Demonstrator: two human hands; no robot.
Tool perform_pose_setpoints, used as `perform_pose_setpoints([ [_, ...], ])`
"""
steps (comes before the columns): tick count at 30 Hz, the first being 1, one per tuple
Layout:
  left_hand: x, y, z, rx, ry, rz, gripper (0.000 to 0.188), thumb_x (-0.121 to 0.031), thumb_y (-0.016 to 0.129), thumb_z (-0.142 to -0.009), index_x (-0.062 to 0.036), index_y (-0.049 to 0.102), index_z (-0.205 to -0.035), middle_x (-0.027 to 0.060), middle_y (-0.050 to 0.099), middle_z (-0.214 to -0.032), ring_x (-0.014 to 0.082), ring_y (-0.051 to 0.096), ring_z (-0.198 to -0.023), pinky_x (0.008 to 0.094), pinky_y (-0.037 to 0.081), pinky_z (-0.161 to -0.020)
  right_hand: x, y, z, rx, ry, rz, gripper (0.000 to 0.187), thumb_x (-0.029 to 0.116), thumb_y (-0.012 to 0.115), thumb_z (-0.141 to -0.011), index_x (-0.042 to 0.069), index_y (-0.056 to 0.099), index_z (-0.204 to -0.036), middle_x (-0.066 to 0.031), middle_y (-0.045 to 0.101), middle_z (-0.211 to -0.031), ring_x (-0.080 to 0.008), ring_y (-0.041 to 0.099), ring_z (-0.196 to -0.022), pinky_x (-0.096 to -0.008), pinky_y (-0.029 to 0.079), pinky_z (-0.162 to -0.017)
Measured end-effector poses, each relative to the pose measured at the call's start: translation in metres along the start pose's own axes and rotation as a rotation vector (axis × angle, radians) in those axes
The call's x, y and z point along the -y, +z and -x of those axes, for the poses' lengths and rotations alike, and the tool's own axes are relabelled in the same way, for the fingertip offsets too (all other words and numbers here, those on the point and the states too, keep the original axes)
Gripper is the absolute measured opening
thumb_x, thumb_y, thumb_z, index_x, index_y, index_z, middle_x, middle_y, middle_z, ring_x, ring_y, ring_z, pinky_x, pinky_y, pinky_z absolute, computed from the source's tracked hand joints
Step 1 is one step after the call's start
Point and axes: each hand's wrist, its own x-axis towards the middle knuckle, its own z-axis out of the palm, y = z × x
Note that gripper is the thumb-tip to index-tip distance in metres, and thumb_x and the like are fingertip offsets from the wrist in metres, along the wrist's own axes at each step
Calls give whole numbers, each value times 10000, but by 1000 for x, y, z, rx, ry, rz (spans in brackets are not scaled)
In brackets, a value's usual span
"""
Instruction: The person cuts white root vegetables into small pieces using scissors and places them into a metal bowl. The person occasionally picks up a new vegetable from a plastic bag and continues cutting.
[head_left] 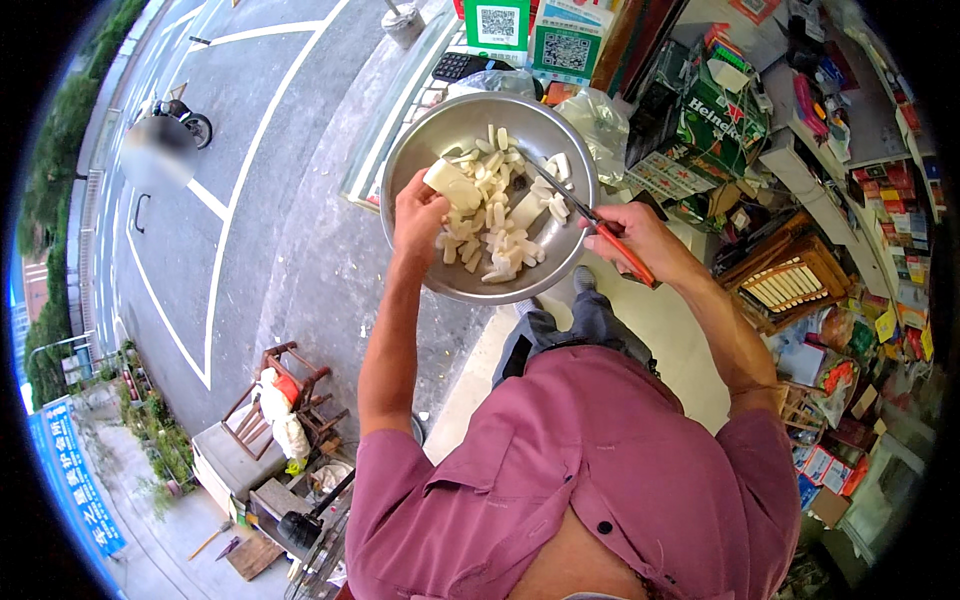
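A small street-front shop: crammed goods shelves (880, 150) and stacked drink cartons (715, 120) border a painted road (230, 150).

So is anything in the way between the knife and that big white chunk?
Nothing visible is. The left hand holds the white chunk over the metal bowl, and the knife in the right hand points toward it. Only the cut white pieces lie below, in the bowl.

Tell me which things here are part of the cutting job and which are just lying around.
In use:
left hand holding a pale chunk
right hand with red-handled knife
steel bowl of cut pieces

Lying about:
wooden chair
green carton
calculator
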Motion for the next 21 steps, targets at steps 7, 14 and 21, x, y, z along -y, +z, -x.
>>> perform_pose_setpoints([
  [7, 10, -9, -2, 18, 37, -59, 252, -199, 645, -999, -30, 708, -1175, 29, 721, -1052, 124, 638, -902, 305, 486, -834, 2, 10, -4, 19, -14, 26, 324, 163, 746, -983, -25, 708, -1244, 43, 573, -706, -36, 507, -545, -234, 393, -485],
  [14, -3, 13, 0, -59, 302, -35, 242, -180, 494, -1115, 1, 586, -1246, 124, 729, -1096, 168, 685, -972, 319, 542, -897, 17, 21, -8, -56, -74, 2, 294, 183, 768, -983, -12, 684, -1187, 34, 566, -698, -37, 521, -554, -233, 403, -490],
  [21, -23, 42, 11, 39, 227, 555, 291, -242, 561, -1122, -28, 535, -1318, 90, 691, -1001, 187, 675, -883, 352, 577, -784, 54, 54, -66, -237, -387, 97, 361, 207, 867, -917, 8, 639, -1114, 13, 593, -737, -58, 559, -607, -253, 428, -511],
])
